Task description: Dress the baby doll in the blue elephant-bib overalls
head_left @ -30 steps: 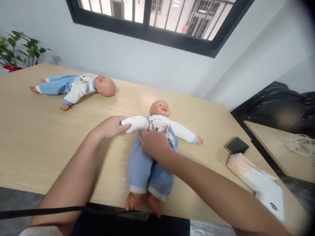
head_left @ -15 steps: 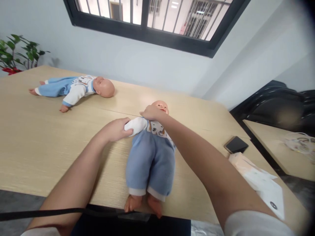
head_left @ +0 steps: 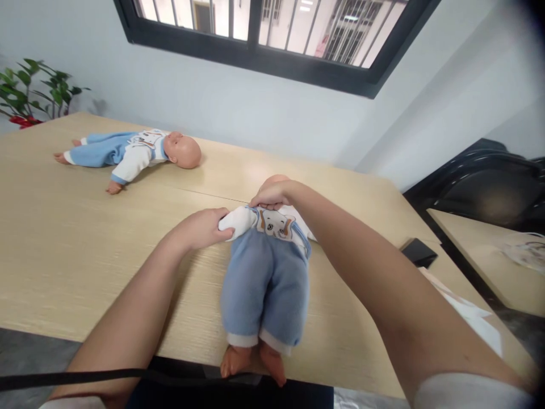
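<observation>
A baby doll [head_left: 266,284] in blue trousers and a white top lies on its back on the wooden table [head_left: 63,244], feet over the near edge. My left hand [head_left: 200,227] is closed around the doll's white sleeve at its left side. My right hand [head_left: 270,194] reaches across the doll's chest and pinches the collar of the top at the neck, covering most of the head. My right forearm hides the doll's other arm.
A second doll [head_left: 136,152] in the same clothes lies on the far left of the table. A potted plant [head_left: 32,96] stands at the back left corner. A black phone [head_left: 419,251] and white papers [head_left: 477,318] lie at the right. A black chair [head_left: 481,182] is beyond.
My right hand has left the doll's waist and moved up to its neck. My left hand has kept its hold and pushed the sleeve in toward the body, so the arm is bunched up.
</observation>
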A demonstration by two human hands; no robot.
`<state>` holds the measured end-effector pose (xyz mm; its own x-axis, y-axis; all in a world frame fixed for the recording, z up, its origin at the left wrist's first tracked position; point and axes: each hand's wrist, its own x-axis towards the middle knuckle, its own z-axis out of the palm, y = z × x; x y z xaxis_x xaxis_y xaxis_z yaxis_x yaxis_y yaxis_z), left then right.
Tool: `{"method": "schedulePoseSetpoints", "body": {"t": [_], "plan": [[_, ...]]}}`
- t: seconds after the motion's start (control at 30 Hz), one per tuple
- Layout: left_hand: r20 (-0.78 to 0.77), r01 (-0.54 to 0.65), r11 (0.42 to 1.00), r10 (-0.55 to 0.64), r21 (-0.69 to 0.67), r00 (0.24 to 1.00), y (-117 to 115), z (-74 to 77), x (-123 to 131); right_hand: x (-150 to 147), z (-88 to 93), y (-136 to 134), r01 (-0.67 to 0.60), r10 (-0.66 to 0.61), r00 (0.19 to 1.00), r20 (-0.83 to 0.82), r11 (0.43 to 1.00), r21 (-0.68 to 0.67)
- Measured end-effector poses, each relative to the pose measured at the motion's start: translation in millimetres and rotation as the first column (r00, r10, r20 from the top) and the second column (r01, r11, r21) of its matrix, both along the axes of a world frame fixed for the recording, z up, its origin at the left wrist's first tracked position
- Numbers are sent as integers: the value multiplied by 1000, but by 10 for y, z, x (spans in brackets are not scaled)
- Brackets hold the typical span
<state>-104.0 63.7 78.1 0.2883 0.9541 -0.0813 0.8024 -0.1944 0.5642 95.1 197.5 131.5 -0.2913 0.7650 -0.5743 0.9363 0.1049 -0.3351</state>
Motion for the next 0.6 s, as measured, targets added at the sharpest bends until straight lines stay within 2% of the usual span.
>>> {"method": "schedulePoseSetpoints", "body": {"t": [0.1, 0.23, 0.3, 0.4, 0.5, 0.53, 0.6], "plan": [[10, 15, 1000, -15, -4, 1000, -9, 14, 9, -20, -88, -32, -13, -6, 990, -142, 990, -139], [27, 41, 999, -42, 15, 999, -20, 31, 23, -91, -136, -47, 25, -41, 989, -145, 994, -111], [29, 17, 1000, -17, 17, 999, -29, 22, 40, -138, -116, -67, 19, -30, 994, -107, 995, -100], [78, -61, 989, 72, -131, 994, -47, -14, 94, -216, -51, -122, 17, -18, 999, -28, 999, -47], [86, -46, 955, 75, -293, 993, -56, -44, 165, -282, 10, -182, 26, -30, 998, 63, 998, 60], [64, -28, 958, 48, -284, 997, -55, -43, 182, -295, 21, -193, 26, -34, 996, 83, 995, 96], [-4, 1, 985, -2, -173, 1000, -52, -20, 195, -298, 25, -197, 21, -40, 993, 110, 985, 170]]}}
